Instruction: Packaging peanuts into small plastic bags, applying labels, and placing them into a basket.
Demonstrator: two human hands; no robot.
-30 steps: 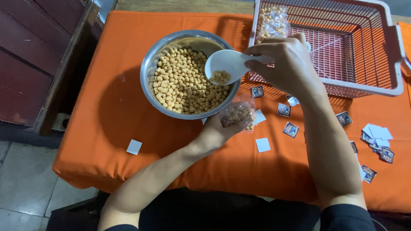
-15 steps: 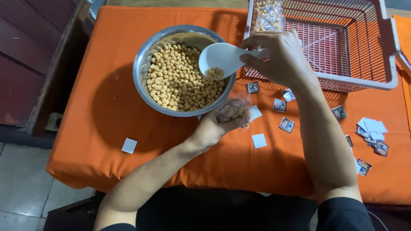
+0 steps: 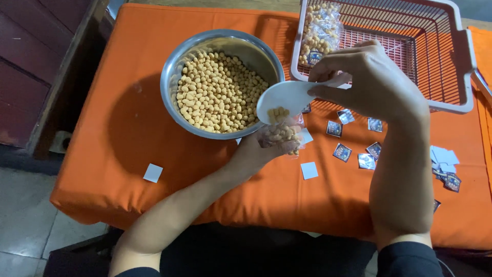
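- White plastic scoop (image 3: 281,99), pinched by the right hand (image 3: 369,82), is being tipped at frame centre.
- Clear pouch (image 3: 281,134) of coated peanuts is being gripped by the left hand (image 3: 256,151); its mouth should be kept wide under the lip.

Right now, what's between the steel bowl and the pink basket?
Head view: only bare orange cloth separates the steel bowl from the pink basket; lower down, the white spoon crosses there.

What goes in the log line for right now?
left hand: holds bag | right hand: tips spoon over bag | bowl: nuts
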